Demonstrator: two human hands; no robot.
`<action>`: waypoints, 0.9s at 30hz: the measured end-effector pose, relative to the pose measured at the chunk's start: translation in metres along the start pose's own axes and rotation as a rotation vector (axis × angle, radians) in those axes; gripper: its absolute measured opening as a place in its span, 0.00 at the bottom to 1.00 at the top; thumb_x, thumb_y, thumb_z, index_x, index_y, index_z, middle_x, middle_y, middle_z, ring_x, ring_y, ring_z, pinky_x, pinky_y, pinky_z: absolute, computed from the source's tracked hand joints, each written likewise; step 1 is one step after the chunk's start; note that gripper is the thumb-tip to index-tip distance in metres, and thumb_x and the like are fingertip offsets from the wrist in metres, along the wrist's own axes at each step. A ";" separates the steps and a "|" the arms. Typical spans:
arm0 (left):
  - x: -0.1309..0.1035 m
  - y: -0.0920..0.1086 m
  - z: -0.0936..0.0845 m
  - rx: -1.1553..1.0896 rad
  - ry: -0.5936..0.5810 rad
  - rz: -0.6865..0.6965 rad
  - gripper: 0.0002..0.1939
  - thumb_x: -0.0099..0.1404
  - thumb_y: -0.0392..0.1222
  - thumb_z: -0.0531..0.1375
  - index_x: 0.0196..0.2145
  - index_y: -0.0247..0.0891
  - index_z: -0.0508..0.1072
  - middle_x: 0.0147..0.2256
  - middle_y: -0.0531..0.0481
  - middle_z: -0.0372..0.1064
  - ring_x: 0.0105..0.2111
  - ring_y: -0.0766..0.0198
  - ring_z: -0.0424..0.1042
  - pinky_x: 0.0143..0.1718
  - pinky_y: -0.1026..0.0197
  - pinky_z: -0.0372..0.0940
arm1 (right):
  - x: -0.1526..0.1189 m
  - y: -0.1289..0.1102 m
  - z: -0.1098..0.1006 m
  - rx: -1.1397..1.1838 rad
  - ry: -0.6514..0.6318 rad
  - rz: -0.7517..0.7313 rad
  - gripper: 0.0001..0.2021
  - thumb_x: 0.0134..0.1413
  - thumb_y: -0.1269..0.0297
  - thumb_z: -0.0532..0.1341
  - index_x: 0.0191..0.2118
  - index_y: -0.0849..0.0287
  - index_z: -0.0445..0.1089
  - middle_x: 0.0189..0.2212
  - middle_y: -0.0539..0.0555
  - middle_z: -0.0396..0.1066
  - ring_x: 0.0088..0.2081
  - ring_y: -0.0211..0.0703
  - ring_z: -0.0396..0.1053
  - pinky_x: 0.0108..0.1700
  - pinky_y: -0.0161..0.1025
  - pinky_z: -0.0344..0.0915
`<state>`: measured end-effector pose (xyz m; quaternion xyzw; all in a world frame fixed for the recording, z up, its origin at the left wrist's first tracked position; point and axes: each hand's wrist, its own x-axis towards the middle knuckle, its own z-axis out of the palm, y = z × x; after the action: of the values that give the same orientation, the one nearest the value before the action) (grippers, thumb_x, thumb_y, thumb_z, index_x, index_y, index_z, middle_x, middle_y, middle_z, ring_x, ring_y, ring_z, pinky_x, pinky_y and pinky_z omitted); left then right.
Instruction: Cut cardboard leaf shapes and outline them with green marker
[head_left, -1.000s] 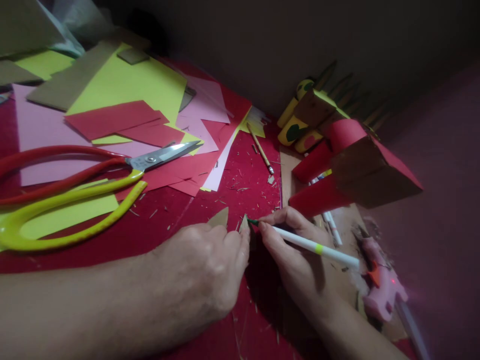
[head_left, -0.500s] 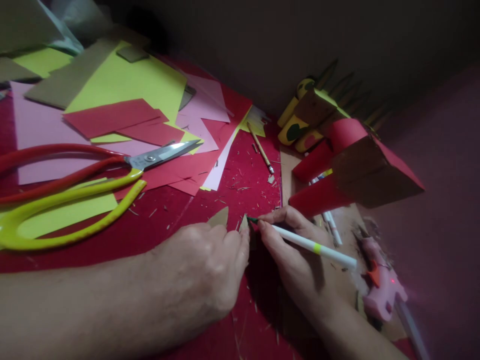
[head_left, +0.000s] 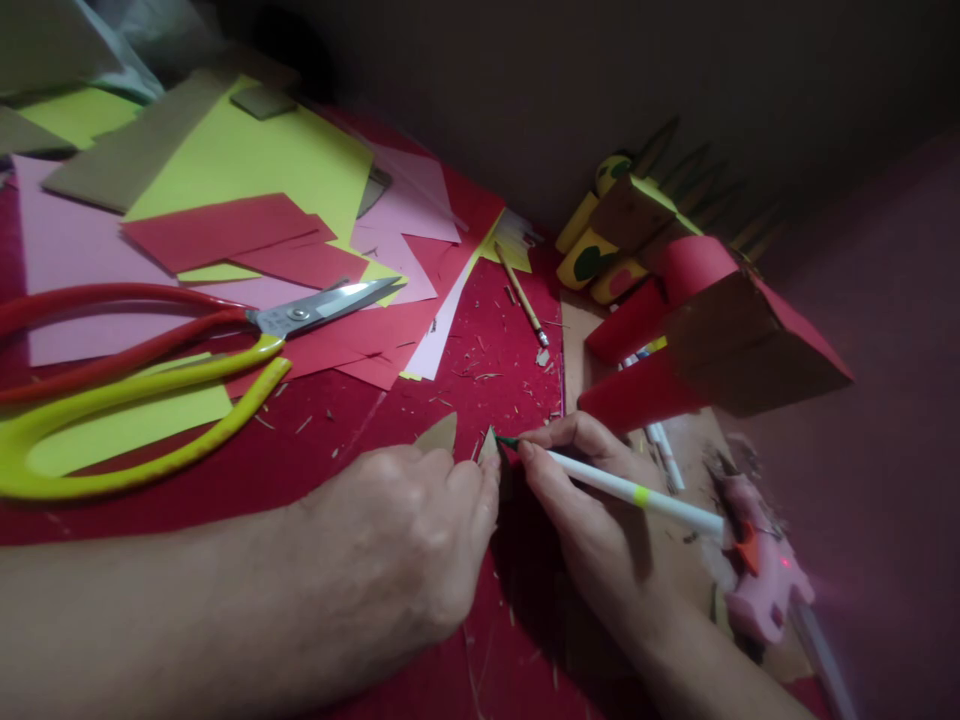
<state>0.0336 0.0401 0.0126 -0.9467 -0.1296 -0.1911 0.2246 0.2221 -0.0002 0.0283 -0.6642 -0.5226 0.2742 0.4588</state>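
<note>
My left hand [head_left: 427,535] is closed on a small pointed piece of cardboard [head_left: 489,446], whose tip sticks up past the fingers. Another leaf-shaped cardboard piece [head_left: 438,436] shows just behind the knuckles; whether the hand holds it too is hidden. In my right hand [head_left: 585,490] is a white felt-tip pen [head_left: 637,494] with a yellow-green band, pinched near its green tip. That tip touches or nearly touches the edge of the small piece. To the left lies a pair of scissors [head_left: 298,314] with one red and one yellow handle, blades pointing right.
Pink, red and yellow paper sheets [head_left: 270,150] cover the back left. A pencil [head_left: 521,295] lies among scraps on the red surface [head_left: 495,400]. Red and yellow paper-and-cardboard figures [head_left: 735,340] stand at right, near a pink glue gun [head_left: 765,570] with a lit red light.
The pen's rear end has swung slightly to the right and down, while its tip stays by the cardboard piece. My left hand holds nearly the same place.
</note>
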 end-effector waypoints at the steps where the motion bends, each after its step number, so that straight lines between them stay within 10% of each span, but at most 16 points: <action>1: -0.001 0.000 0.000 -0.001 -0.004 0.001 0.22 0.69 0.23 0.53 0.53 0.22 0.81 0.35 0.39 0.83 0.29 0.55 0.78 0.36 0.51 0.78 | 0.000 0.000 0.000 0.004 -0.003 0.000 0.06 0.54 0.67 0.69 0.27 0.53 0.76 0.19 0.45 0.75 0.20 0.35 0.70 0.22 0.29 0.62; 11: -0.003 0.006 0.013 -0.089 0.061 -0.053 0.11 0.70 0.29 0.60 0.47 0.22 0.81 0.28 0.45 0.74 0.26 0.55 0.73 0.27 0.52 0.74 | 0.000 -0.001 0.000 0.032 0.012 -0.016 0.05 0.55 0.66 0.70 0.29 0.53 0.79 0.22 0.47 0.79 0.23 0.37 0.75 0.24 0.29 0.69; 20: -0.003 0.005 0.008 -0.030 0.021 -0.018 0.22 0.67 0.25 0.56 0.55 0.22 0.81 0.36 0.39 0.82 0.31 0.54 0.77 0.48 0.48 0.79 | 0.001 -0.019 -0.006 -0.076 0.006 0.009 0.06 0.48 0.68 0.67 0.23 0.55 0.75 0.17 0.46 0.74 0.19 0.36 0.71 0.20 0.27 0.63; 27: -0.002 0.000 -0.002 -0.006 0.013 -0.012 0.23 0.67 0.24 0.54 0.54 0.23 0.82 0.35 0.39 0.83 0.30 0.53 0.78 0.36 0.51 0.75 | 0.001 -0.007 -0.001 -0.031 0.036 -0.023 0.05 0.49 0.67 0.67 0.24 0.55 0.75 0.17 0.46 0.74 0.18 0.36 0.70 0.19 0.28 0.62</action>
<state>0.0315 0.0388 0.0134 -0.9452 -0.1332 -0.1991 0.2217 0.2198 0.0004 0.0354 -0.6700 -0.5262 0.2487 0.4608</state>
